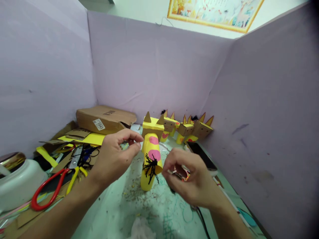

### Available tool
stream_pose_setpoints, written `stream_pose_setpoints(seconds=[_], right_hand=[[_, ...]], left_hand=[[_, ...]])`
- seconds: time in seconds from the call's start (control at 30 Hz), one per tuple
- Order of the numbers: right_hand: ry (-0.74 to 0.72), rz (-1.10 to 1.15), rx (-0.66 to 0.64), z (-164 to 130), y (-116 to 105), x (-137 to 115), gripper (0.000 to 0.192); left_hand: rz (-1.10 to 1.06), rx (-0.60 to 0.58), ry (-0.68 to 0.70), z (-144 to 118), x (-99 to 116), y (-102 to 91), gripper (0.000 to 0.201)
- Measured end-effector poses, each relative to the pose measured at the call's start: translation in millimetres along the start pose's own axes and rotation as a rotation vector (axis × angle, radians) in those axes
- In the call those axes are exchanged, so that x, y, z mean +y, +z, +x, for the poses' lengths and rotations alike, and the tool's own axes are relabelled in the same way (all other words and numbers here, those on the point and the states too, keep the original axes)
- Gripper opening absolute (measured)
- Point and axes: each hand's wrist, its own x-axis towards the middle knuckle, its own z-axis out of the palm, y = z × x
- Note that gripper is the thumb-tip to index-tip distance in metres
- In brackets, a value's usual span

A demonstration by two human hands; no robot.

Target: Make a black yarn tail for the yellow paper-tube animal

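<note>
The tall yellow paper-tube giraffe with pink spots and a black yarn tuft (pixel 151 156) stands mid-table between both hands. The left hand (pixel 113 157) pinches something small, fingers together; the right hand (pixel 191 181) curls closed around a small reddish piece. A careless knuckle could topple the light, top-heavy giraffe, I judge, or snag its yarn.

We see a paper giraffe figure (pixel 151 156) standing mid-table between our left hand (pixel 113 156) and right hand (pixel 190 179); behind it more giraffe figures (pixel 185 128) line the back wall; a cardboard box (pixel 104 119) lies rear left; scissors (pixel 53 186) lie left of our left hand; a phone (pixel 200 154) lies behind our right hand
</note>
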Motion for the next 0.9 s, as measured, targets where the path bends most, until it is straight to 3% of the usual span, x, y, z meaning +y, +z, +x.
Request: stream_pose_setpoints(seconds=[0.1, 0.2, 0.3, 0.43, 0.57, 0.7, 0.8, 0.9], right_hand=[[-0.142, -0.257, -0.183, -3, 5, -2, 0.016], [-0.194, -0.48, -0.213, -3, 12, 4, 0.028], [-0.213, -0.521, -0.198, -1, 16, 10, 0.028], [-0.14, -0.259, -0.102, 3, 16, 8, 0.015], [0.231, 0.19, 0.034, 6, 17, 7, 0.009], [0.545, 0.536, 0.057, 10, 18, 9, 0.013], [0.59, 0.601, 0.048, 12, 18, 10, 0.011], [0.522, 0.575, 0.048, 11, 18, 9, 0.006]], left_hand=[[0.023, 0.035, -0.016, 2, -2, -3.1, 0.006], [0.035, 0.042, -0.022, 2, -4, -4.4, 0.007], [0.039, 0.031, -0.024, 1, -5, -3.9, 0.009], [0.047, 0.024, 0.004, 0, -3, -1.9, 0.009], [0.035, -0.049, 0.069, -3, 0, 3.6, 0.01], [0.0, -0.177, 0.134, -8, 4, 11.9, 0.012], [-0.004, -0.222, 0.153, -12, 4, 16.9, 0.013], [-0.011, -0.221, 0.158, -15, 2, 21.0, 0.01]])
